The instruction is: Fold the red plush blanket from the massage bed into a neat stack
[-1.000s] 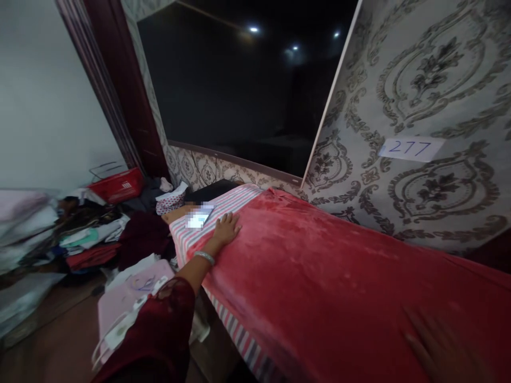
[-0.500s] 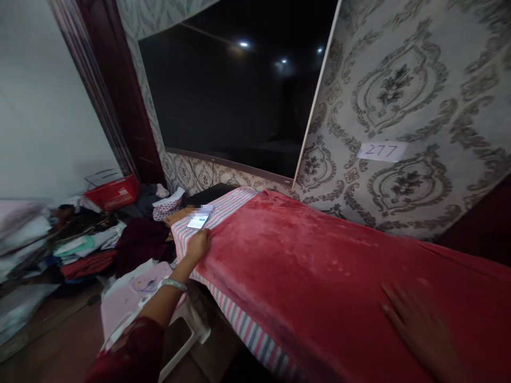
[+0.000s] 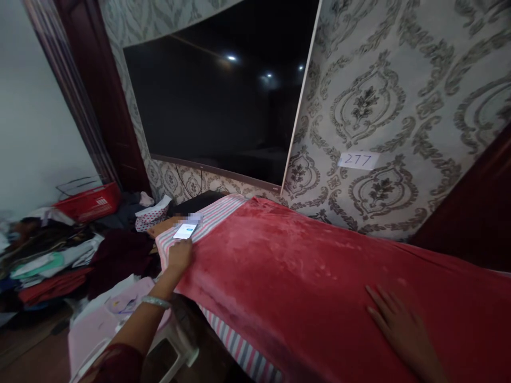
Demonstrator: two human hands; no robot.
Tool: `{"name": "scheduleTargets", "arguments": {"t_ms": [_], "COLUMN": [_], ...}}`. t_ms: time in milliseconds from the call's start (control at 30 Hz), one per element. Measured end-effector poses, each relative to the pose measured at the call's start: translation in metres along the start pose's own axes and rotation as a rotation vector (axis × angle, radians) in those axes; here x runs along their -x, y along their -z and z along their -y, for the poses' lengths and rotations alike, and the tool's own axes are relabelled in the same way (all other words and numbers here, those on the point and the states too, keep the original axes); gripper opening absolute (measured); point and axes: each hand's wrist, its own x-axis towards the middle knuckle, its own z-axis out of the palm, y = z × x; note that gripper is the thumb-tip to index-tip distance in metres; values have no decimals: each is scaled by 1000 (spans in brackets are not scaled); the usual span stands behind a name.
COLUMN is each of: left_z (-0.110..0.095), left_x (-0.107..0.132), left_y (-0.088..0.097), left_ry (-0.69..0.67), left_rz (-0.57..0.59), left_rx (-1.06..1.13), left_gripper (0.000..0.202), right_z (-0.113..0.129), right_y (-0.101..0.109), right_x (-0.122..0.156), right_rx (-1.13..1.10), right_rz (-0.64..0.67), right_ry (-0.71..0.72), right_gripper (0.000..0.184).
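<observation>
A red plush cloth (image 3: 279,266) is spread over a long raised surface, on top of a striped cloth (image 3: 223,210) that shows at the left end and along the near lower edge. My left hand (image 3: 181,255) is closed on the red cloth's left edge, at the near corner. Just beyond its knuckles, a phone (image 3: 185,231) with a lit screen lies on the striped cloth. My right hand (image 3: 401,322) rests flat on the red cloth at the right, fingers apart and holding nothing.
A pink stool (image 3: 93,332) stands below my left forearm. Piled clothes (image 3: 51,271) and a red basket (image 3: 90,202) lie at the left. A large dark television (image 3: 223,101) hangs on the patterned wall, with a paper marked 277 (image 3: 359,160) to its right.
My left hand has drawn the red cloth's near corner slightly left, covering more of the stripes there. My right hand stays flat on the cloth. The view has turned slightly right.
</observation>
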Motion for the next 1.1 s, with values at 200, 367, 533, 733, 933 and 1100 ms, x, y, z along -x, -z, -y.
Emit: {"name": "scheduleTargets", "arguments": {"t_ms": [200,367,533,733,933,1100], "left_z": [-62,-114,-123,-117,-119,-117], "left_x": [-39,-74,-83,-84,-84,-85], "left_y": [-23,-45,-60,-67,-67,-64], "left_ry": [-325,-510,-499,-523,-517,-498], "left_rz": [32,108,128,29,3,28], "left_rx": [-37,-42,-70,-81,-47,17], "left_gripper": [35,50,54,50,48,48], "right_z": [-3,3,10,12,25,106], "right_y": [-2,10,17,22,31,32], "right_x": [1,1,2,4,-17,-71], "right_rx": [-31,24,65,60,-100,-487], "right_rz": [-31,22,49,84,78,11], "right_ry": [18,8,5,-31,-123,76], "right_gripper": [68,69,62,59,53,40]}}
